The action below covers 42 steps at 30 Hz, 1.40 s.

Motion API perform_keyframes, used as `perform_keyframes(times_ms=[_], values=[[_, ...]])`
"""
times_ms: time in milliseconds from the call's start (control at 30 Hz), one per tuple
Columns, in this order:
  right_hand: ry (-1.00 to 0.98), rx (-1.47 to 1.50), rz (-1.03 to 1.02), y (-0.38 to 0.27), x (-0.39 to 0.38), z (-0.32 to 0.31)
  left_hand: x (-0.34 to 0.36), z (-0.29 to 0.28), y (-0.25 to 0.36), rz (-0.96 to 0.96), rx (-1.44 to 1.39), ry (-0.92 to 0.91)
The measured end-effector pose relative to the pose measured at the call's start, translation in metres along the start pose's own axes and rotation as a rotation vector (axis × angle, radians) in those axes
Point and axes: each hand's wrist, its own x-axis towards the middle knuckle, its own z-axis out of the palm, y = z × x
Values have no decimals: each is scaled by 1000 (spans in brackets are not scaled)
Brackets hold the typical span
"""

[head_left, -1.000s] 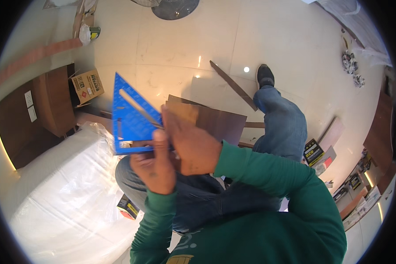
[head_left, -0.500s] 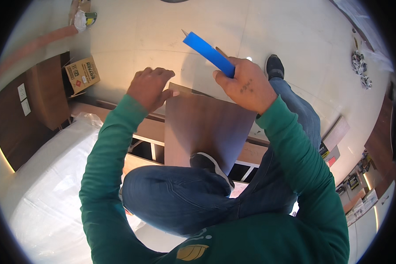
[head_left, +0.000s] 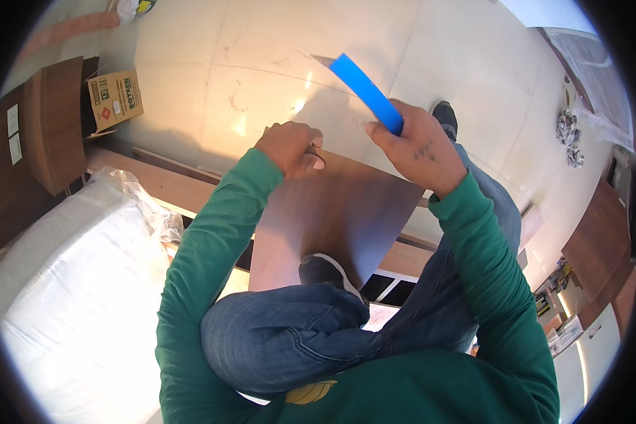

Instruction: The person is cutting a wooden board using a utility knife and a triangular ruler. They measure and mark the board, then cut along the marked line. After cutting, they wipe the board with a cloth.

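Observation:
My right hand (head_left: 425, 145) is closed around a long blue cutter (head_left: 366, 90), its thin pointed blade sticking out beyond the handle, above the floor. At the far left corner of a dark brown wood-grain board (head_left: 336, 205), my left hand (head_left: 290, 150) has its fingers curled and its thumb by the edge; it grips that corner. My shoe (head_left: 324, 272) stands on the board's near part. The board rests across a low wooden frame (head_left: 410, 260), which it partly hides.
On the left lies a mattress-like block under clear plastic (head_left: 71, 304). Beyond it are a cardboard box (head_left: 116, 100) and a dark wooden panel (head_left: 53, 127) with outlets. Crumpled foil-like scraps (head_left: 569, 134) lie on the pale tiled floor (head_left: 275, 49) at right.
My left hand has come down onto the board's corner, its fingers curling in. The cutter has swung a little to the right with my right hand. The whole view has shifted.

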Motion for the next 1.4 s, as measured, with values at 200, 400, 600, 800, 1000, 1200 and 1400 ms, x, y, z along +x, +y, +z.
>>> perform_keyframes(times_ms=[200,400,600,800,1000,1200,1400], values=[[-58,-107,-54,17,-19,12,-7,-14,-30,-50,-324,16],[-92,-181,-161,16,-47,44,-29,-5,-74,-151,-892,32],[-105,-254,-187,16,-64,64,-38,28,-77,-207,-1620,5],[-125,-269,-212,21,-65,64,-33,39,-60,-272,-1692,114],[-107,-288,-197,17,-64,61,-29,48,-47,-193,-1643,316],[-123,-314,-207,17,-65,64,-29,66,-53,-237,-1581,461],[-128,-344,-196,8,-60,75,-32,58,-63,-251,-1576,466]])
